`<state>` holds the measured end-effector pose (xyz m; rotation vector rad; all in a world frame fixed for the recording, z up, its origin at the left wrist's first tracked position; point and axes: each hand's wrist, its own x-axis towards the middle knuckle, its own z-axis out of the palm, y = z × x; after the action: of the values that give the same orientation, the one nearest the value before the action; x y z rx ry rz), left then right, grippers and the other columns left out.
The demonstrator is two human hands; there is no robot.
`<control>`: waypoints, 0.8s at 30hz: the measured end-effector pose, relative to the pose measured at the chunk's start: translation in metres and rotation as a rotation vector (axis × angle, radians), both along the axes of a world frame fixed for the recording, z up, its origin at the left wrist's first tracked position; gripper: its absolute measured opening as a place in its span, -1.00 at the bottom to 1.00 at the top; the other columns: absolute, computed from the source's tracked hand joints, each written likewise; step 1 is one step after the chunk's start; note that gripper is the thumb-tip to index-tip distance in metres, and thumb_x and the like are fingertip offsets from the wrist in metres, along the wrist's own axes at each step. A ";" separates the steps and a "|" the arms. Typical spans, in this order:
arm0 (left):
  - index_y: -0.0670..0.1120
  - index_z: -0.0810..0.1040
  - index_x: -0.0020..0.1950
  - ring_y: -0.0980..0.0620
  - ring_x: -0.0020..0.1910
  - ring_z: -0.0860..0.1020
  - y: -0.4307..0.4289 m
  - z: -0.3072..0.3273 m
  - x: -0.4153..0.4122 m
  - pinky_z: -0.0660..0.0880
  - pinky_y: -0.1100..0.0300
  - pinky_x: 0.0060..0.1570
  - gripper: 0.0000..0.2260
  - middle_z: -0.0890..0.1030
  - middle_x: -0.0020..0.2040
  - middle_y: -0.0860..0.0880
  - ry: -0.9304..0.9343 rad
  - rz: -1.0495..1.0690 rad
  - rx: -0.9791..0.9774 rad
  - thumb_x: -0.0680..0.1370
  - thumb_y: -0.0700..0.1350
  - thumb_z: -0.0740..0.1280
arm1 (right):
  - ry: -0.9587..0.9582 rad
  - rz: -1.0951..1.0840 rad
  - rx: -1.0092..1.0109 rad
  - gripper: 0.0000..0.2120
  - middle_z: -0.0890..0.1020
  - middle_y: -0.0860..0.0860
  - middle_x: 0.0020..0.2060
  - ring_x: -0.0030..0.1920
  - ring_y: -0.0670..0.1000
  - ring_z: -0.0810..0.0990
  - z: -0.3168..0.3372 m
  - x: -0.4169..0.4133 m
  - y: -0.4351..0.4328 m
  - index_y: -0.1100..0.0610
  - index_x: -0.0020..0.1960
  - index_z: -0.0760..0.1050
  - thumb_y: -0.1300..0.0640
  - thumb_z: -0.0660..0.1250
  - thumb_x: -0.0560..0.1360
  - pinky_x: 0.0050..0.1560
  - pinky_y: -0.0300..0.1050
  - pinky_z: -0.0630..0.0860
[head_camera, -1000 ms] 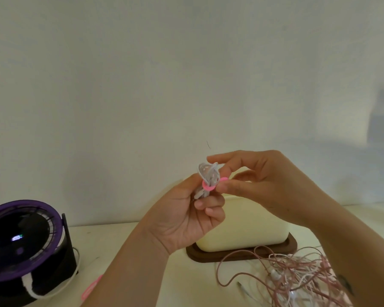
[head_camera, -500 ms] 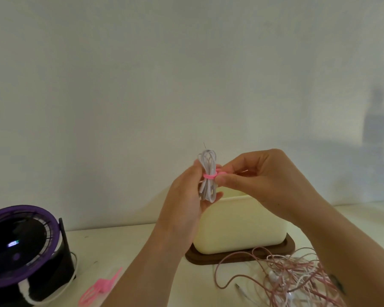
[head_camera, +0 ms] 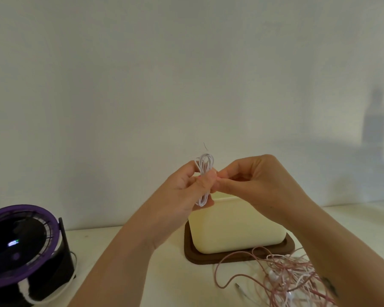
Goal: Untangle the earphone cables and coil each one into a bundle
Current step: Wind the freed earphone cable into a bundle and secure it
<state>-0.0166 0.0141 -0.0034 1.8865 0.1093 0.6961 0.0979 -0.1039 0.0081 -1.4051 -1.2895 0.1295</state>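
Above cream box (head_camera: 237,227), before wall (head_camera: 186,74): white cable bundle (head_camera: 205,161) upright between both hands. Left hand (head_camera: 186,187) clenched round bundle's waist; right hand (head_camera: 248,180) pinching bundle at same spot, thumb against forefinger (anything else under its fingertips is hidden from me). I judge bundle light, limp, springy: loops fan out if waist slackens, so I hold middle, not loop ends. Pink-and-white tangle (head_camera: 293,278) on table (head_camera: 164,262) at right, unsorted.

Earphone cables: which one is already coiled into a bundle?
The white cable, folded into loops, held between the left hand and right hand. The pink cables lie in a loose tangle on the table.
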 end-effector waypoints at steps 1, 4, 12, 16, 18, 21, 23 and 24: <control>0.08 0.59 -0.03 0.12 -0.11 0.59 -0.001 0.002 -0.002 0.53 0.18 0.08 -0.72 0.62 -0.15 0.02 -0.003 -0.013 -0.008 0.41 0.19 0.24 | 0.016 0.017 0.004 -0.89 0.70 0.00 -0.35 -0.35 -0.08 0.60 0.000 0.000 0.000 0.14 -0.25 0.67 0.09 0.49 0.35 -0.30 -0.36 0.47; 0.06 0.58 -0.15 0.17 -0.32 0.46 -0.005 0.006 -0.004 0.52 0.22 -0.05 -0.72 0.46 -0.31 0.06 -0.022 -0.039 -0.035 0.37 0.21 0.24 | 0.082 0.070 0.002 -0.81 0.71 0.00 -0.31 -0.27 -0.11 0.64 0.001 0.001 -0.001 0.14 -0.24 0.67 0.02 0.48 0.27 -0.21 -0.39 0.49; -0.11 0.56 -0.10 0.13 -0.45 0.45 -0.009 0.006 -0.004 0.59 0.19 -0.20 -0.77 0.47 -0.37 0.00 -0.076 -0.222 -0.440 0.39 0.02 0.29 | 0.224 0.153 0.036 -0.73 0.71 0.08 -0.24 -0.14 -0.02 0.67 -0.001 0.008 0.000 0.17 -0.22 0.67 0.00 0.50 0.20 0.01 -0.16 0.50; -0.10 0.54 -0.12 0.11 -0.43 0.48 -0.013 0.009 -0.003 0.59 0.19 -0.24 -0.82 0.49 -0.35 -0.02 -0.124 -0.272 -0.505 0.41 -0.01 0.28 | 0.228 0.163 0.053 -0.69 0.71 0.09 -0.21 -0.09 0.03 0.68 0.002 0.009 -0.004 0.17 -0.23 0.67 -0.03 0.51 0.16 0.10 -0.05 0.53; -0.09 0.58 -0.15 0.10 -0.42 0.49 -0.012 0.009 -0.004 0.60 0.18 -0.23 -0.83 0.49 -0.35 -0.03 -0.148 -0.247 -0.512 0.40 -0.02 0.29 | 0.226 0.144 0.063 -0.75 0.71 0.09 -0.22 -0.08 0.05 0.68 0.003 0.008 -0.004 0.14 -0.26 0.67 -0.01 0.51 0.16 0.13 -0.04 0.54; -0.08 0.59 -0.16 0.11 -0.43 0.48 -0.010 0.009 -0.004 0.60 0.18 -0.22 -0.82 0.50 -0.36 -0.02 -0.160 -0.201 -0.489 0.38 0.00 0.30 | 0.207 0.118 0.092 -0.81 0.72 0.06 -0.25 -0.11 0.03 0.69 0.004 0.005 -0.004 0.17 -0.27 0.66 0.06 0.50 0.20 0.04 -0.16 0.58; -0.07 0.58 -0.11 0.12 -0.39 0.49 -0.010 0.008 -0.003 0.60 0.19 -0.18 -0.79 0.51 -0.34 0.00 -0.146 -0.129 -0.383 0.39 0.03 0.29 | 0.189 0.118 0.093 -0.85 0.71 0.06 -0.27 -0.15 0.01 0.69 0.004 0.002 -0.003 0.18 -0.27 0.65 0.11 0.50 0.24 -0.04 -0.22 0.58; -0.05 0.57 -0.07 0.13 -0.35 0.50 -0.009 0.006 -0.003 0.59 0.19 -0.15 -0.77 0.52 -0.33 0.03 -0.135 -0.070 -0.282 0.40 0.06 0.27 | 0.185 0.122 0.088 -0.85 0.71 0.06 -0.29 -0.19 0.00 0.69 0.004 0.000 -0.003 0.17 -0.29 0.65 0.10 0.50 0.23 -0.08 -0.23 0.57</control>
<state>-0.0193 0.0051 0.0029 1.5627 0.0515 0.7186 0.0982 -0.1071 0.0120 -1.2104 -1.2118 0.2762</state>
